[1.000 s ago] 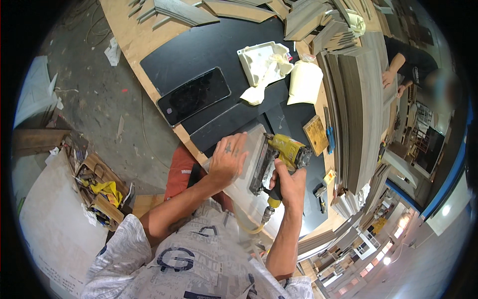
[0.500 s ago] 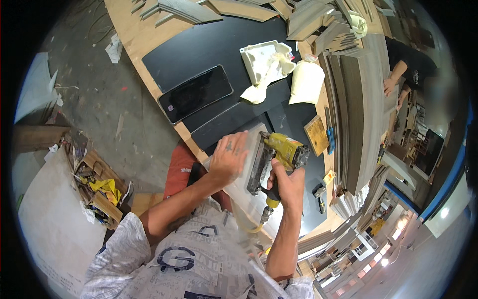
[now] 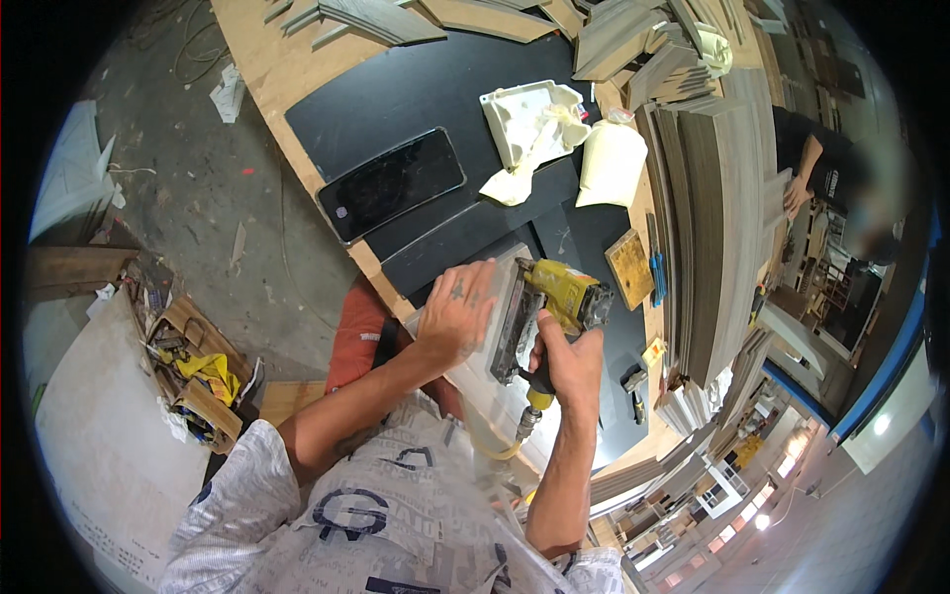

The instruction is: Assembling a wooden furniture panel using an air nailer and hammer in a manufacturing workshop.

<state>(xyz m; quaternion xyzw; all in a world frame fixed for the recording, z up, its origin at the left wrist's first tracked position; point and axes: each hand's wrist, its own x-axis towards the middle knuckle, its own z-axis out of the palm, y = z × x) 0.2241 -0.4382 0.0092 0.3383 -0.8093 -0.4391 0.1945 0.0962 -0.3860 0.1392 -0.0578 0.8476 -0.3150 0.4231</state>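
Note:
My right hand is wrapped round the handle of a yellow and black pneumatic nail gun. An air hose joins the tool below the grip. The nail gun's long magazine lies along a light grey board in front of me. To the left, my left hand rests on that board, its fingers stretched out and close together. The board's near part is partly hidden by my hands and the tool.
A black panel covers the worktable, bearing a phone, a white tray and a pale yellow bag. Grey boards stand stacked at the right, near a co-worker's arm. A wooden block lies beside blue-handled tools.
My hands and the nail gun hold almost the same place on the board. At the right, the co-worker's arm and body have shifted slightly.

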